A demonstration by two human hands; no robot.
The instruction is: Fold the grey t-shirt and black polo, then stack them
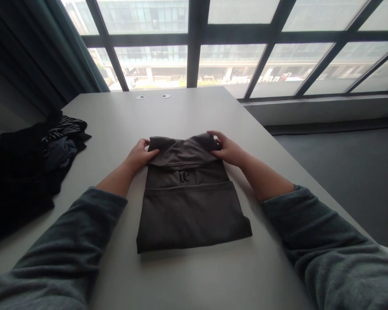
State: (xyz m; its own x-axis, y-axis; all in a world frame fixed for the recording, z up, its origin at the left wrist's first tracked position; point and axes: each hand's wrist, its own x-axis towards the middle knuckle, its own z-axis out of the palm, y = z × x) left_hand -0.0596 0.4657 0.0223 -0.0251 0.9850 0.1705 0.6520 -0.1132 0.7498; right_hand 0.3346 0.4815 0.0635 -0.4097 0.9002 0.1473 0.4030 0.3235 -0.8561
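A dark grey-brown garment (190, 215) lies folded on the white table, its near part turned up into a flat panel. Dark lettering shows on the strip between its two folded ends. My left hand (141, 154) pinches the far left corner, thumb on top and fingers behind the cloth. At the far right corner my right hand (226, 149) grips the edge the same way. The far end is folded over toward me and slightly rumpled. Which kind of garment it is, I cannot tell.
On the left of the white table (194, 275) lies a heap of dark clothes (22, 172), some striped. Two round cable covers (166, 96) sit near the far edge. Beyond are windows (233, 64) and a dark curtain (48, 43). The table's right edge drops to a grey floor.
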